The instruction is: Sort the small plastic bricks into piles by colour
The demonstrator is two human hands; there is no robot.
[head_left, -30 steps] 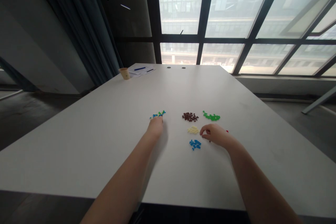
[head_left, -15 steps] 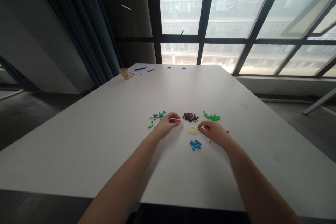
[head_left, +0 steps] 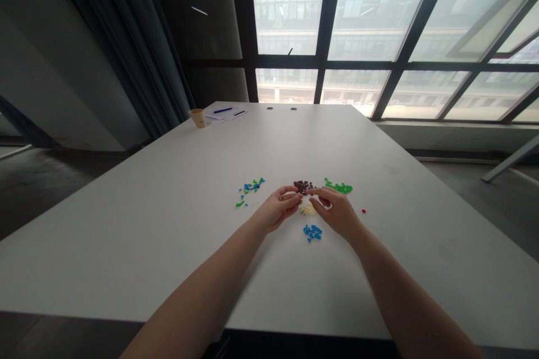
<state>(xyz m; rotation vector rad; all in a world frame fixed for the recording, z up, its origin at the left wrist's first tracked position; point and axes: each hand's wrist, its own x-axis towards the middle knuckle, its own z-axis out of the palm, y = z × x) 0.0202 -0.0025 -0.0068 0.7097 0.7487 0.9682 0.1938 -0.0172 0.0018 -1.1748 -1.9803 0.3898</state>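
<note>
Brown bricks (head_left: 301, 185), hands (head_left: 278, 211) (head_left: 337, 210) beside; cup (head_left: 197, 118), mark (head_left: 201, 121) illegible

Beyond the far edge of the white table (head_left: 269, 143), daylight came through tall dark-framed windows (head_left: 322, 61), another building's facade (head_left: 366, 11) showing behind the glass. Off the far left corner I saw a blue-grey curtain (head_left: 126, 50) hanging beside a grey wall (head_left: 50, 61); past the right edge, a slanting leg (head_left: 514, 160) stood on grey floor (head_left: 446, 179)

Both forearms (head_left: 210, 280) extend past the near edge of the tabletop (head_left: 126, 230). The left hand (head_left: 278, 211) curls its fingers thumbward; the right hand (head_left: 337, 208), just beside it, parts forefinger and thumb.
</note>
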